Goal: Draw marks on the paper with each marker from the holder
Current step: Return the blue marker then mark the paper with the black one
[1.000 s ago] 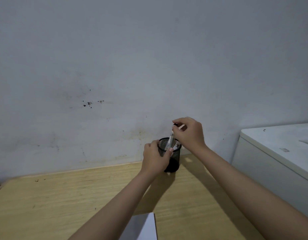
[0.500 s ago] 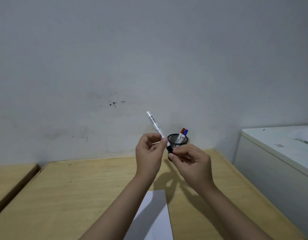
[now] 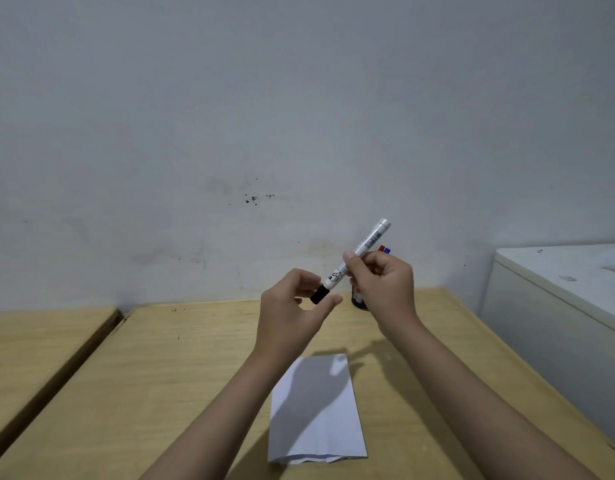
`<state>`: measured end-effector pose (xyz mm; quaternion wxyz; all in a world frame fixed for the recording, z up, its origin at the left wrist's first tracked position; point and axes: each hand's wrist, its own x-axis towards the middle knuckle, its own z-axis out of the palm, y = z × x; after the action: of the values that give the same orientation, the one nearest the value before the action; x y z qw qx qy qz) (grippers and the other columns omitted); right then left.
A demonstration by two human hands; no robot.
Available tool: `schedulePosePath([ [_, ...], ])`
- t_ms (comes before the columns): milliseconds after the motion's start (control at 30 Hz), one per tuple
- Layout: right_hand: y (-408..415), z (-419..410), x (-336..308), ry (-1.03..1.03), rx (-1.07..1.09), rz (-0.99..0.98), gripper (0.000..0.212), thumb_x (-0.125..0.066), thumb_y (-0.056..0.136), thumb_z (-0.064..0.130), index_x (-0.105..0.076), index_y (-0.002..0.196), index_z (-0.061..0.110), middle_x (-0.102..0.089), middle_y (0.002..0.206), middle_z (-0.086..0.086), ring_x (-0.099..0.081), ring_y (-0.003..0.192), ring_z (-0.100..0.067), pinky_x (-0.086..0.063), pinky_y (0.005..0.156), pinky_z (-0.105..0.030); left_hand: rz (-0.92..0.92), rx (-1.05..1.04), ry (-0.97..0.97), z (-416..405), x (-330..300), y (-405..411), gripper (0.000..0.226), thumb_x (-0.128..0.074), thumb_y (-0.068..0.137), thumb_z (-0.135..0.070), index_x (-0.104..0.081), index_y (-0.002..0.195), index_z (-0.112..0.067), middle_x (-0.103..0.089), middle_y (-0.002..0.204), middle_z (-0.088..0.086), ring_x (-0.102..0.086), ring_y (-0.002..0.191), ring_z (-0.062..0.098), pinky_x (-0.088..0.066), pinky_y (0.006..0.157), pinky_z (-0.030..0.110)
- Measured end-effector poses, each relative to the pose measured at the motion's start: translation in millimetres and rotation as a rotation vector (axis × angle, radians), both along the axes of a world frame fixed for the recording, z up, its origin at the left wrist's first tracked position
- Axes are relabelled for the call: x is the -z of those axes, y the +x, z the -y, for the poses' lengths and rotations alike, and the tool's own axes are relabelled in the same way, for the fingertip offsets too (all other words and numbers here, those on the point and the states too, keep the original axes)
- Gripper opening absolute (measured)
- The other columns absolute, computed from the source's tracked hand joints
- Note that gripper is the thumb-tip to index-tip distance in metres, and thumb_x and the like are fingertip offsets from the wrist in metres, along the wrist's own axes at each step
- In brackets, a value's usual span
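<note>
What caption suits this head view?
Right hand holds a white marker while left hand reaches its black cap, above blank paper.

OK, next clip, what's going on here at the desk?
A person holds a white marker with a black cap up over a wooden desk. The right hand grips the barrel; the left hand is at the cap end, apparently about to pull it off. A white sheet of paper lies unmarked below. The black mesh holder behind holds red- and blue-capped markers.
</note>
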<state>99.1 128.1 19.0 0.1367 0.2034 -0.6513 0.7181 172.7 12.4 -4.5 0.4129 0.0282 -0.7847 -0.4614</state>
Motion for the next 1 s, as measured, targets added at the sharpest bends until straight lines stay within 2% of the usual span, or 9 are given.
schedulePosePath([
  [133,5,1,3,-0.007,-0.048,0.086,0.029,-0.070,0.083,0.027,-0.066,0.066,0.004,-0.061,0.055,-0.004,-0.054,0.049,-0.012,-0.048,0.055,-0.030,0.035,0.004,0.059,3,1,6,0.012,-0.080,0.068,-0.012,-0.071,0.076,-0.013,-0.073,0.071,-0.007,-0.067,0.065,0.004,-0.052,0.065,0.016],
  [267,8,6,12,0.065,-0.144,0.112,0.032,-0.068,0.085,0.024,-0.067,0.078,-0.008,-0.065,0.056,0.000,-0.059,0.048,-0.004,-0.054,0.050,-0.024,0.032,0.046,0.036,1,1,8,0.008,-0.075,0.073,-0.011,-0.074,0.081,-0.012,-0.071,0.070,-0.009,-0.067,0.066,0.004,-0.051,0.065,0.013],
  [333,4,4,12,0.045,-0.163,0.124,0.030,-0.065,0.088,0.020,-0.065,0.079,-0.009,-0.063,0.052,0.003,-0.059,0.047,-0.004,-0.054,0.051,-0.022,0.099,0.100,0.060,4,1,9,0.004,-0.072,0.077,-0.012,-0.074,0.079,-0.015,-0.071,0.067,-0.003,-0.065,0.062,0.007,-0.052,0.062,0.019],
  [433,-9,-7,4,-0.067,-0.140,0.171,0.023,-0.062,0.090,0.019,-0.065,0.081,-0.002,-0.062,0.066,-0.010,-0.059,0.054,-0.013,-0.053,0.051,-0.019,0.251,0.152,0.081,22,8,9,0.011,-0.068,0.081,-0.013,-0.072,0.073,-0.019,-0.070,0.064,0.003,-0.063,0.059,0.007,-0.054,0.065,0.031],
  [567,-24,-21,6,-0.091,-0.144,0.210,0.021,-0.064,0.089,0.022,-0.065,0.075,0.006,-0.062,0.074,-0.013,-0.057,0.050,-0.007,-0.055,0.060,-0.031,0.358,0.050,0.020,49,22,4,0.008,-0.067,0.081,-0.011,-0.072,0.080,-0.018,-0.064,0.064,-0.009,-0.055,0.055,-0.005,-0.044,0.058,0.016],
  [700,-19,-13,33,-0.010,-0.143,0.254,0.020,-0.065,0.088,0.020,-0.065,0.085,0.000,-0.064,0.072,-0.008,-0.059,0.058,-0.009,-0.055,0.049,-0.021,0.557,-0.010,-0.028,70,39,-11,0.014,-0.063,0.081,-0.005,-0.071,0.090,-0.013,-0.065,0.078,-0.003,-0.058,0.071,0.007,-0.041,0.058,0.016],
  [833,-15,-6,57,0.034,-0.163,0.313,0.016,-0.065,0.087,0.020,-0.065,0.078,0.007,-0.067,0.075,-0.011,-0.059,0.057,-0.009,-0.055,0.048,-0.021,0.733,-0.061,-0.099,87,56,-29,0.011,-0.062,0.073,-0.004,-0.063,0.079,-0.014,-0.063,0.076,0.003,-0.054,0.059,0.010,-0.039,0.049,0.019],
  [900,-13,-2,66,0.056,-0.171,0.329,0.017,-0.066,0.086,0.021,-0.065,0.078,0.006,-0.068,0.074,-0.011,-0.060,0.052,-0.008,-0.056,0.049,-0.022,0.798,-0.059,-0.124,93,60,-35,0.012,-0.067,0.067,-0.004,-0.063,0.074,-0.013,-0.063,0.072,0.000,-0.056,0.062,0.011,-0.042,0.052,0.020],
  [1000,-12,5,76,0.077,-0.188,0.357,0.019,-0.069,0.084,0.024,-0.067,0.079,0.005,-0.070,0.074,-0.011,-0.063,0.052,-0.010,-0.055,0.051,-0.024,0.872,-0.028,-0.123,99,68,-42,0.016,-0.068,0.065,0.001,-0.064,0.068,-0.014,-0.069,0.081,0.005,-0.065,0.076,0.021,-0.050,0.062,0.024],
])
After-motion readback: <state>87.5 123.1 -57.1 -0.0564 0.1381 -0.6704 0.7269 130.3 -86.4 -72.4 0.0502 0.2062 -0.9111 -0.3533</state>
